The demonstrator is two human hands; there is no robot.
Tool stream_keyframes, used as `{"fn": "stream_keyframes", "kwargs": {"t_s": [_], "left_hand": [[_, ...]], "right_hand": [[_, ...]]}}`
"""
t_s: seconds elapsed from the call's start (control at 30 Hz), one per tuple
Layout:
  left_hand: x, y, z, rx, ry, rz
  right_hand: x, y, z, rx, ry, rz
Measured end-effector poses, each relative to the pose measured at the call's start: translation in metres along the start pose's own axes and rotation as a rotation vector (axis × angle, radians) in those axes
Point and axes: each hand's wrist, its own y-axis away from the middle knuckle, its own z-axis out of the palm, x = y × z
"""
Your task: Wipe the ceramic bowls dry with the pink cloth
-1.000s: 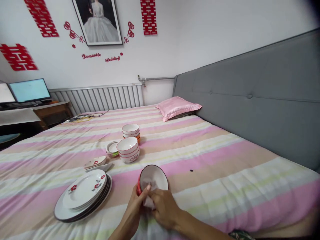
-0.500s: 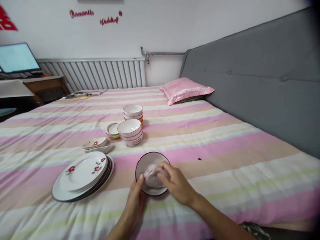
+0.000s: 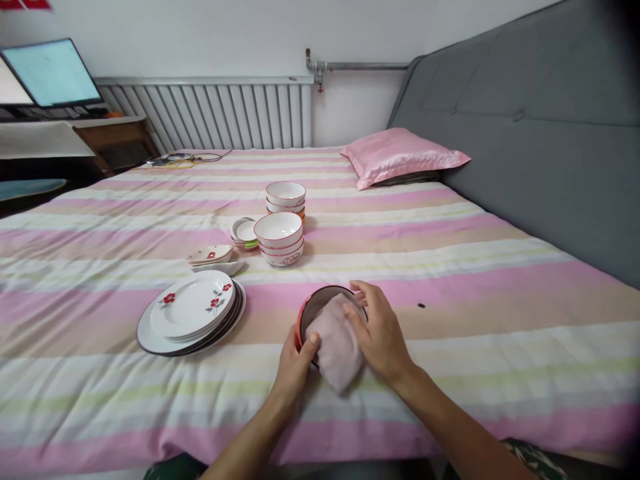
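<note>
Two bare hands worked at a bowl [image 3: 319,304] with a dark rim and red outer wall, near the close edge of a bed with a striped cover [image 3: 500,340]. The left hand [image 3: 294,365] clasped the bowl's left side, its thumb pressed over the rim and its fingers outside, a grip that probably steadied the wall. A pale cloth [image 3: 338,347] filled much of the opening and draped over the near rim. The right hand [image 3: 381,333] lay along the opposite side, thumb on the cloth and fingers parted near the far rim; whether it pinched the cloth firmly could not be told. The bowl's base was hidden, so its contact with the cover was unclear. To the left, large plates [image 3: 193,305] lay piled flat, a stable arrangement for wide, shallow pieces. Beyond them sat shallow dishes [image 3: 212,255] and small round dishes [image 3: 246,231]. The front bowl stack [image 3: 279,239] and rear bowl stack [image 3: 286,194] stood upright, their nesting presumably saving room.
</note>
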Motion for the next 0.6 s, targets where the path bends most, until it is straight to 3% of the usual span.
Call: {"fn": "stream_keyframes", "kwargs": {"t_s": [0.07, 0.17, 0.23, 0.33, 0.47, 0.6], "left_hand": [[0.003, -0.001, 0.001, -0.023, 0.033, -0.012], [0.007, -0.001, 0.003, -0.047, 0.085, -0.024], [0.007, -0.001, 0.005, -0.042, 0.092, -0.030], [0.004, -0.003, 0.007, -0.004, 0.036, -0.012], [0.000, -0.005, 0.009, 0.057, -0.135, 0.101], [-0.002, -0.003, 0.009, 0.059, -0.230, 0.162]], "right_hand": [[0.001, 0.002, 0.002, -0.025, 0.121, -0.152], [-0.004, 0.004, -0.003, -0.273, 0.163, -0.359], [-0.007, 0.010, -0.006, -0.457, 0.186, -0.416], [-0.005, 0.025, -0.005, -0.579, 0.278, -0.330], [0.002, 0.046, 0.005, -0.566, 0.359, -0.252], [-0.005, 0.049, 0.007, -0.583, 0.222, -0.240]]}}
